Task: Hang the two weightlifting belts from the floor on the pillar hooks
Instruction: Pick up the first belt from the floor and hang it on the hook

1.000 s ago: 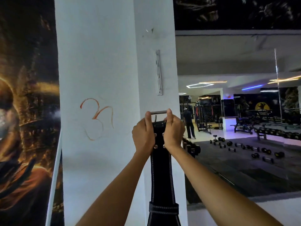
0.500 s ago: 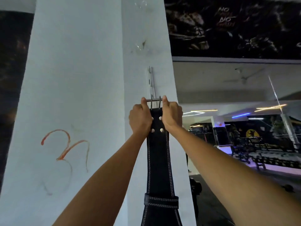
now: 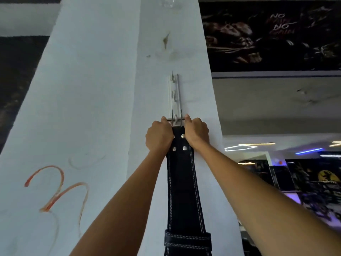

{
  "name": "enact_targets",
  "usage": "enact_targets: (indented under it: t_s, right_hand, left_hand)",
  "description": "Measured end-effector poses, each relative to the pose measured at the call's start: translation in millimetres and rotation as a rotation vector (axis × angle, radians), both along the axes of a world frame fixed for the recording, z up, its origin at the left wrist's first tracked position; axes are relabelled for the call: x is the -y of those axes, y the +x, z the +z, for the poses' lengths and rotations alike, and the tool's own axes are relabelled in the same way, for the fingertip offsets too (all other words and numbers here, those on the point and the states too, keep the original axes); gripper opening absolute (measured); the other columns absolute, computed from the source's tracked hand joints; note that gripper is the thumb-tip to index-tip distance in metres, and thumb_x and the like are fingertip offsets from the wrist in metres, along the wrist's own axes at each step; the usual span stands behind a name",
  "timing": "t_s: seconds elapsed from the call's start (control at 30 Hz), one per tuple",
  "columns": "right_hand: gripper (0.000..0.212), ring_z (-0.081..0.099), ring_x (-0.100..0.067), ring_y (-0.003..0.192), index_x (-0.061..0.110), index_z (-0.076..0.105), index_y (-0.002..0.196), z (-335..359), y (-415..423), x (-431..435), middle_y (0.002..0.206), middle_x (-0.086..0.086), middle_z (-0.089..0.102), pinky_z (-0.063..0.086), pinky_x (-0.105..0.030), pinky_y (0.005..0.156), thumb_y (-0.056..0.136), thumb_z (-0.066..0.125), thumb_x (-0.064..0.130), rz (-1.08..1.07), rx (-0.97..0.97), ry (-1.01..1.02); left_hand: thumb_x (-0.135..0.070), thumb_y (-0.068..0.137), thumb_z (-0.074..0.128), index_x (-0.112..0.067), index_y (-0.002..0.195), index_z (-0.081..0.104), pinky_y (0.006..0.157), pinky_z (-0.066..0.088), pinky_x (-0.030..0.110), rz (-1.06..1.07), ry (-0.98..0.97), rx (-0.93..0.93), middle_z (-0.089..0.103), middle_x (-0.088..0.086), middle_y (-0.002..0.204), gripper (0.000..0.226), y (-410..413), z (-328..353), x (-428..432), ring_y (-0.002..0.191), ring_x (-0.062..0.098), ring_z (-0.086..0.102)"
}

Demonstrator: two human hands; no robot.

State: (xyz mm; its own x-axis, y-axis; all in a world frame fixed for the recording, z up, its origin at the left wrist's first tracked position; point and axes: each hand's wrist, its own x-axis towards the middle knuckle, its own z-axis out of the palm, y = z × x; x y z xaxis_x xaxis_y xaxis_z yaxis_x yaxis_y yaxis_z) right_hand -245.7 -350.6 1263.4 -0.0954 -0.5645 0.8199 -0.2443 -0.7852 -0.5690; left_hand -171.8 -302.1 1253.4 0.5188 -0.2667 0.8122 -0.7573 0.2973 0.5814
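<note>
A black weightlifting belt (image 3: 182, 183) with white stitching and metal rivets hangs straight down against the white pillar (image 3: 96, 108). My left hand (image 3: 159, 136) and my right hand (image 3: 196, 133) grip its top end on either side, holding the metal buckle (image 3: 176, 120) up. The buckle sits at the lowest hook of a white vertical hook rail (image 3: 174, 93) screwed to the pillar. Two more hooks show higher on the rail, both bare. Whether the buckle rests on the hook cannot be told. Only this one belt is in view.
An orange painted symbol (image 3: 57, 189) marks the pillar's left face. To the right, a mirror wall (image 3: 295, 182) reflects a gym with lights and equipment, under a dark poster (image 3: 273, 36). A dark mural lies left of the pillar.
Both hands have lifted the belt's buckle end up the pillar, from below the hook rail to its lowest hook. My view has tilted upward with them.
</note>
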Motion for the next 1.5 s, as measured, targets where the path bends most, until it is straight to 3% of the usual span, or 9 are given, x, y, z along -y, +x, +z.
enact_targets:
  t_s: [0.23,0.43,0.6,0.77,0.93,1.07,1.23,1.4,1.5]
  right_hand:
    - [0.041,0.060,-0.023,0.099,0.021,0.051,0.112,-46.7,3.9,1.3,0.112,-0.005,0.062,0.047,-0.038,0.083,0.090,0.039,0.053,0.270,0.061,-0.191]
    - [0.038,0.063,-0.027,0.086,0.015,0.055,0.087,-29.5,-2.4,-5.4,0.087,-0.004,0.065,0.047,-0.041,0.079,0.087,0.048,0.052,0.277,0.092,-0.094]
    - [0.027,0.054,-0.027,0.083,0.014,0.049,0.088,-9.3,0.3,-4.9,0.089,-0.006,0.057,0.038,-0.033,0.071,0.090,0.045,0.040,0.127,-0.013,-0.008]
    - [0.031,0.056,-0.022,0.093,0.013,0.051,0.100,-29.1,2.6,-3.4,0.102,-0.005,0.058,0.044,-0.033,0.077,0.091,0.047,0.042,0.304,0.082,-0.083]
    - [0.056,0.030,-0.014,0.136,0.020,0.019,0.146,-89.8,0.4,-16.1,0.149,-0.005,0.026,0.028,-0.028,0.111,0.096,0.044,0.023,0.518,0.133,-0.095]
    - [0.046,0.061,-0.008,0.100,0.016,0.038,0.138,-165.6,-23.8,-31.4,0.117,-0.004,0.062,0.050,-0.019,0.088,0.093,0.049,0.010,0.690,0.093,-0.048]
    - [0.017,0.068,-0.005,0.085,0.022,0.061,0.101,-302.0,-46.8,-38.2,0.092,0.008,0.070,0.053,-0.014,0.073,0.087,0.057,0.014,0.635,0.158,0.233]
    - [0.021,0.064,-0.031,0.106,0.014,0.064,0.106,-376.3,-51.3,-43.0,0.116,-0.017,0.066,0.051,-0.045,0.094,0.087,0.058,0.020,0.613,0.262,0.531]
    - [0.031,0.061,-0.033,0.110,0.004,0.059,0.116,-377.2,-48.3,-41.1,0.121,-0.021,0.063,0.049,-0.045,0.097,0.089,0.056,0.018,0.600,0.277,0.558]
  left_hand:
    - [-0.051,0.093,0.040,-0.017,0.102,0.053,0.081,0.043,0.033,-0.298,-0.230,0.126,0.059,-0.009,0.088,0.037,13.8,-36.4,-5.2,0.087,0.016,0.057]
    - [-0.044,0.082,0.062,-0.010,0.077,0.055,0.071,0.045,0.036,-0.379,-0.223,-0.069,0.059,0.001,0.074,0.035,17.5,-23.1,-3.4,0.070,0.020,0.056]
    - [-0.029,0.077,0.064,-0.013,0.070,0.045,0.066,0.043,0.036,-0.493,-0.155,-0.229,0.052,0.003,0.067,0.025,13.7,-6.3,-0.9,0.067,0.024,0.052]
    - [-0.031,0.087,0.060,-0.009,0.083,0.056,0.070,0.048,0.035,-0.678,-0.120,-0.140,0.058,0.009,0.079,0.022,19.6,-25.2,-5.0,0.073,0.020,0.058]
    - [-0.014,0.093,0.051,-0.013,0.119,0.055,0.091,0.053,0.042,-0.801,-0.161,0.002,0.062,0.003,0.110,0.026,14.3,-81.9,-17.4,0.103,0.020,0.063]
    - [-0.008,0.094,0.052,-0.012,0.123,0.059,0.081,0.057,0.033,-0.855,-0.046,-0.021,0.073,0.003,0.100,0.030,12.1,-163.8,-39.7,0.093,0.016,0.070]
    - [-0.018,0.093,0.054,-0.014,0.101,0.068,0.074,0.057,0.032,-0.845,0.021,-0.220,0.075,-0.001,0.089,0.017,13.2,-291.7,-52.9,0.082,0.015,0.070]
    - [-0.012,0.090,0.059,-0.011,0.095,0.068,0.069,0.058,0.030,-0.876,0.168,-0.471,0.075,0.003,0.085,0.011,8.2,-367.9,-55.4,0.079,0.020,0.072]
    - [-0.013,0.090,0.059,-0.011,0.094,0.069,0.068,0.057,0.027,-0.886,0.189,-0.520,0.075,0.001,0.083,0.010,10.2,-370.8,-56.1,0.077,0.018,0.072]
